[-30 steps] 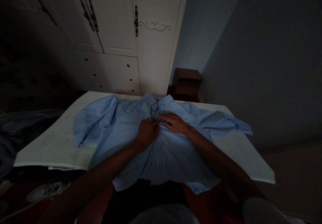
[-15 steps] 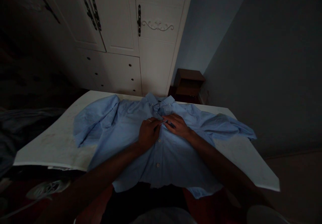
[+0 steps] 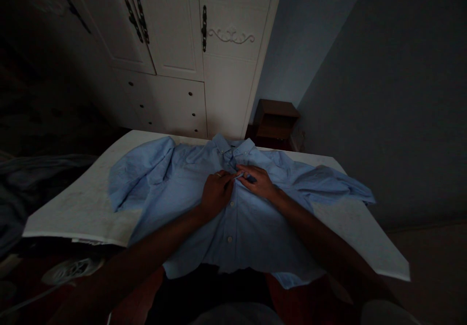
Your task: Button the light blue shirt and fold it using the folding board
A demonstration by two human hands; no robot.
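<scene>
Blue shirt point(image 3: 253, 235): laid front up across white table point(image 3: 80, 210); hem carried past the near edge toward the body, sleeves point(image 3: 140, 169) spread to both sides.
Shoe point(image 3: 73, 270): seen low at left, under table level; no brand can be read.
Pale strip point(image 3: 87, 242): lodged under the near left table edge; any print too dark to read.
Lower buttons point(image 3: 229, 240): lined up on placket point(image 3: 226, 225), body side of the grip.
Left hand point(image 3: 218, 193): ring point(image 3: 219, 174) worn; fingertips pressed together on a fold of placket.
Right hand point(image 3: 260, 184): brought in from the other side; same fold pinched between thumb and fingers. Whether a button is held there cannot be told.
Placket vs grip: gripped in its upper part, directly under the fingertips; long axis runs hem to collar, away from the body, crossed by the hands. Neither hand is clearly nearer; fingertips are almost met.
Collar point(image 3: 222, 143): placed just beyond the grip; no label can be read at the neck.
Wardrobe point(image 3: 178, 52): set behind the table, dark handles fitted, no lettering made out.
Brown cabinet point(image 3: 280, 106): stood low, right of the wardrobe; unmarked as far as can be seen.
</scene>
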